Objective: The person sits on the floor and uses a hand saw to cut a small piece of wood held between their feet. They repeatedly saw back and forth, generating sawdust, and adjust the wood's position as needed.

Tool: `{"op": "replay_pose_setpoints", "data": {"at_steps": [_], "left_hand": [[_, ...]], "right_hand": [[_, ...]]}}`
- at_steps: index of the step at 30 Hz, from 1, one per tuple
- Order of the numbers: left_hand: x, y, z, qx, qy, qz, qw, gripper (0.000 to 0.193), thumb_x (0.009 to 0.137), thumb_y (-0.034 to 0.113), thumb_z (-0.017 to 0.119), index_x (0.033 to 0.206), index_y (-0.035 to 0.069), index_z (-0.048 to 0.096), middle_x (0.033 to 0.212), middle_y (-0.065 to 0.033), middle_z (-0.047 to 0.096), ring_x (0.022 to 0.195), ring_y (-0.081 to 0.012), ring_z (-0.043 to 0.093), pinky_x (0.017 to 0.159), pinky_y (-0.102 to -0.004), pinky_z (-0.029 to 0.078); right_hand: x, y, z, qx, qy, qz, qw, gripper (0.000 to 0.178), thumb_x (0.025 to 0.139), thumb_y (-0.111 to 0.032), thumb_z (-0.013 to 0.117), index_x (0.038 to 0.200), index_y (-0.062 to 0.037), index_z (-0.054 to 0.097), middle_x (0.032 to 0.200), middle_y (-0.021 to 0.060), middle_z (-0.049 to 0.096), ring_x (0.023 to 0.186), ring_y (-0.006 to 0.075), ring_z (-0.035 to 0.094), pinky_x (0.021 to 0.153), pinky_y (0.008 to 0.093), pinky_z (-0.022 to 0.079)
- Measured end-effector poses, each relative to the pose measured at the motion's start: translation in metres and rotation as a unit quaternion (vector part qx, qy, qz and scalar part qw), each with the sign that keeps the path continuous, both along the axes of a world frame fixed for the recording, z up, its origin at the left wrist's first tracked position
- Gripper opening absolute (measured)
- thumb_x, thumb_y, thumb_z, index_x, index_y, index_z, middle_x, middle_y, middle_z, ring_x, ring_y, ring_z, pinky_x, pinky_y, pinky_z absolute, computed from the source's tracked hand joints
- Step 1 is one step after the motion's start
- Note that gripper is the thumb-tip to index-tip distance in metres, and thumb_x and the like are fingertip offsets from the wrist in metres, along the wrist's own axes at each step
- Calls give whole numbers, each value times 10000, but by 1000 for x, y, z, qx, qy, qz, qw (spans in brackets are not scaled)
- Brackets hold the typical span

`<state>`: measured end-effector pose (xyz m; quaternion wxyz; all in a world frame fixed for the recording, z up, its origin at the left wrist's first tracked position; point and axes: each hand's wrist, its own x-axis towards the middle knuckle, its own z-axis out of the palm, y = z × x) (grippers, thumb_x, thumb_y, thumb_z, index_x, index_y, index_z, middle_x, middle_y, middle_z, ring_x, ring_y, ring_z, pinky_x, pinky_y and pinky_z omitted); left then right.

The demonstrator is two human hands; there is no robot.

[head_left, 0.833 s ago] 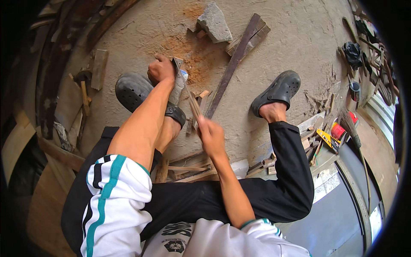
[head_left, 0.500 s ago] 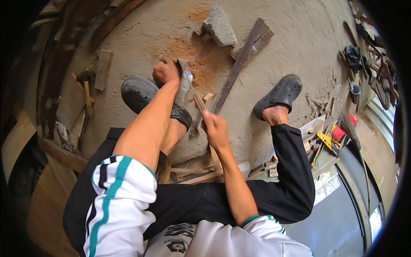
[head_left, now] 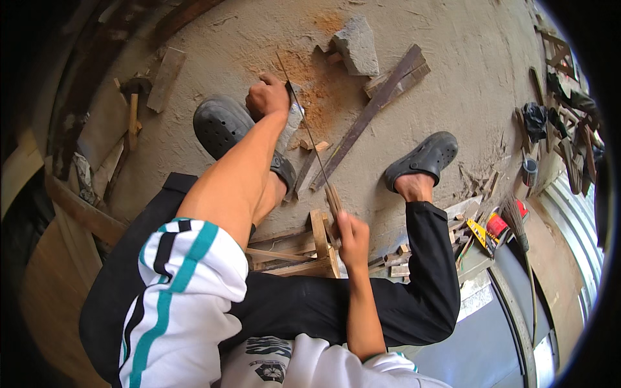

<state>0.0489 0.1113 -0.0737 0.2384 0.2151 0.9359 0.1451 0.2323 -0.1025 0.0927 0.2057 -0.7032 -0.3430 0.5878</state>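
Note:
My right hand point(head_left: 352, 239) is closed round the wooden handle of a handsaw point(head_left: 315, 152), whose thin blade slants up and left. The blade's far part passes just right of my left hand point(head_left: 268, 97), which is a closed fist by the left shoe point(head_left: 223, 126). What it grips, if anything, is mostly hidden; a small dark edge shows between fist and blade. A greyish piece point(head_left: 291, 121) lies below the blade, beside the shoe. Orange-brown dust point(head_left: 315, 90) covers the ground past the blade.
A grey concrete chunk point(head_left: 357, 46) and a long dark wood strip point(head_left: 372, 113) lie ahead. At left are a hammer point(head_left: 134, 110) and a board point(head_left: 166, 79). Wood offcuts point(head_left: 400, 264), a yellow tool point(head_left: 477, 233), a red can point(head_left: 497, 225) and a broom point(head_left: 515, 226) are at right.
My right hand has drawn the saw back toward me and to the right. The blade now appears edge-on. My left hand stays closed by the shoe; the whole view has shifted slightly.

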Motion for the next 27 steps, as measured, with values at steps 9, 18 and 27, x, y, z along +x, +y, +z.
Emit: {"op": "replay_pose_setpoints", "data": {"at_steps": [9, 18, 27], "left_hand": [[16, -8, -17, 19, 15, -12, 1000, 543, 896, 406, 459, 732, -47, 709, 815, -305, 660, 819, -481, 659, 772, -517, 516], [8, -8, -13, 26, 34, -29, 999, 508, 916, 353, 478, 676, -38, 698, 750, -301, 646, 747, -467, 655, 715, -522, 518], [1, -6, -7, 19, 39, -31, 999, 522, 926, 360, 463, 695, -48, 693, 773, -306, 646, 769, -469, 650, 725, -521, 507]], "right_hand": [[-37, 71, -61, 26, 23, -7, 999, 536, 1028, -368, 462, 604, -42, 437, 577, -27, 404, 540, 77, 332, 492, 287, 267], [-23, 27, -54, 30, -5, 37, 999, 508, 1032, -337, 453, 630, -27, 483, 580, -6, 458, 557, 89, 401, 509, 278, 314], [7, -14, -26, 57, -17, 67, 996, 471, 1020, -284, 474, 638, -9, 475, 545, 16, 430, 532, 98, 392, 494, 301, 313]]}}
